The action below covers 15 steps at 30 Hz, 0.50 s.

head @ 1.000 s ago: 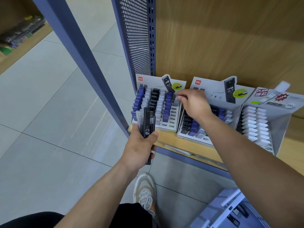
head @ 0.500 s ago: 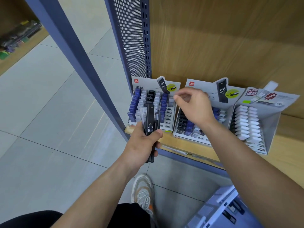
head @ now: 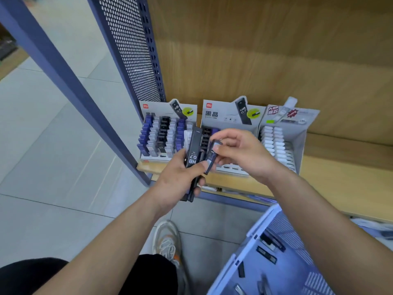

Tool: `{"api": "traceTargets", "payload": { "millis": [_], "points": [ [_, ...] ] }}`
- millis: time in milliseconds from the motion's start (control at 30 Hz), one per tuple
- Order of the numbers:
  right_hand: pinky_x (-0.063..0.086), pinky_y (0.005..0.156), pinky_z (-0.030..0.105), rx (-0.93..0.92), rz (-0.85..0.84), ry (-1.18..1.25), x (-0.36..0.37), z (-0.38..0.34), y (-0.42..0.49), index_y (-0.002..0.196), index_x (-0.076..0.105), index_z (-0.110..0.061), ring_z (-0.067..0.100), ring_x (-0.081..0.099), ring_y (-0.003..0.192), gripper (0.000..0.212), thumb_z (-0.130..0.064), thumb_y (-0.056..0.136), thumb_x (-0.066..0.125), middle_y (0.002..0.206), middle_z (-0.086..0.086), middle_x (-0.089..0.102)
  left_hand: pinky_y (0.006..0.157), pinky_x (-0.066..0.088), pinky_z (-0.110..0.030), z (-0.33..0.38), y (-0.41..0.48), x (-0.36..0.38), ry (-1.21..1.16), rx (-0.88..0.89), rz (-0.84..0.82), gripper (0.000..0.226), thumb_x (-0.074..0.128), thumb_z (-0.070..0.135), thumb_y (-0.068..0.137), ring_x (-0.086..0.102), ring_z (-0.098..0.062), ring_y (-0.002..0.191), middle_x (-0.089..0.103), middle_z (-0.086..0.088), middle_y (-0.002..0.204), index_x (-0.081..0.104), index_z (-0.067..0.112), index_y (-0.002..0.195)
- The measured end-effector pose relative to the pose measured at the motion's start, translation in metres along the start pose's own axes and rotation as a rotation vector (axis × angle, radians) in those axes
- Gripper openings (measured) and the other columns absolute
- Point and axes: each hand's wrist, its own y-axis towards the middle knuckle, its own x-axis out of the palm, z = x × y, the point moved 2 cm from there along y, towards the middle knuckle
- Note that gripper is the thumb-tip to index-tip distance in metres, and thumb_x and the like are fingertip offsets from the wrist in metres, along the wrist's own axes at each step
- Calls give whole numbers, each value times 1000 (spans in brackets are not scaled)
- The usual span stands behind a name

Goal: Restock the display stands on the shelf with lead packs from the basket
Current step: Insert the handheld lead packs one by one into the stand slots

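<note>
- Lead packs point(head: 193, 154), gripped tight in left hand point(head: 178, 182).
- Blue pack point(head: 209, 165), pinched by right hand point(head: 244, 154).
- Basket point(head: 263, 222), near right: few loose packs point(head: 265, 254) inside.
- Display stands point(head: 157, 109), far: full rows.

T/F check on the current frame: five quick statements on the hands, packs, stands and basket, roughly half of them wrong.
1. The left hand grips a bundle of lead packs, the top one reading HB 0.7. True.
2. The right hand is empty. False: it pinches a blue pack.
3. Three display stands sit on the shelf. True.
4. The basket sits on the shelf beside the stands. False: it is lower down, in front of the shelf.
5. The rightmost stand holds black packs. False: it holds white packs.
</note>
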Motion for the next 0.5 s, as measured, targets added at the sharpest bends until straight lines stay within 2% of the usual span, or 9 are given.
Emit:
{"api": "traceTargets", "payload": {
  "millis": [100, 167, 267, 367, 500],
  "points": [
    [52, 61, 26, -57, 46, 9, -17, -2, -13, 110, 68, -14, 15, 64, 70, 21, 0, 94, 63, 75, -3, 68, 45, 41, -27, 3, 2, 8, -27, -12, 35, 12, 59, 9, 100, 52, -17, 56, 67, 4, 72, 53, 11, 110],
    [53, 60, 25, -77, 52, 43, -25, -3, -21, 106, 69, -14, 16, 65, 69, 21, 2, 94, 62, 78, 0, 67, 45, 41, -27, 5, 4, 14, -27, -16, 45, 11, 60, 10, 100, 52, -16, 54, 60, 6, 67, 52, 12, 107],
    [57, 65, 26, -88, 60, 142, -32, -4, -30, 99, 70, -10, 20, 67, 69, 19, 5, 93, 61, 83, 9, 64, 48, 42, -29, 5, 6, 25, 20, -1, 50, 11, 61, 11, 99, 52, -15, 56, 59, 3, 75, 53, 12, 107],
    [57, 69, 28, -80, 91, 219, -38, -3, -37, 90, 69, -9, 21, 67, 71, 5, -5, 91, 66, 89, 15, 65, 47, 43, -29, 6, 8, 38, 66, 26, 32, 12, 62, 9, 99, 52, -15, 57, 58, 2, 78, 51, 13, 103],
    [56, 73, 26, -82, 187, 18, -53, 6, -47, 89, 72, -9, 15, 68, 74, 9, -2, 91, 68, 88, 8, 73, 47, 42, -30, 1, 7, 54, 102, 34, -15, 14, 61, 7, 98, 50, -16, 58, 58, 0, 82, 51, 16, 102]
  ]
}}
